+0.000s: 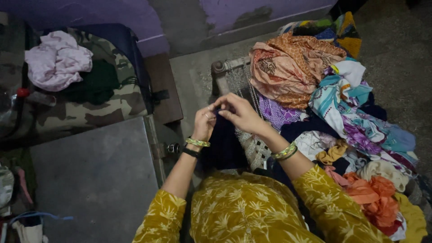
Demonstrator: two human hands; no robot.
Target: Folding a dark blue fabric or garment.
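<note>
A dark navy cloth (pixel 223 148) hangs down in front of me, and both hands pinch its top edge. My left hand (pixel 204 122) grips the cloth at its left end, with green and black bangles on the wrist. My right hand (pixel 238 112) holds the same edge just beside it, fingers curled over the fabric. I wear mustard-yellow patterned sleeves (pixel 333 202). The fingertips of the two hands nearly touch.
A woven cot (pixel 225 72) to the right carries a big heap of mixed clothes (pixel 333 103), orange, teal, purple and white. On the left are a grey metal trunk (pixel 96 175), a camouflage bag (pixel 108 94) and a pink cloth (pixel 57 60). A purple wall (pixel 90 13) is behind.
</note>
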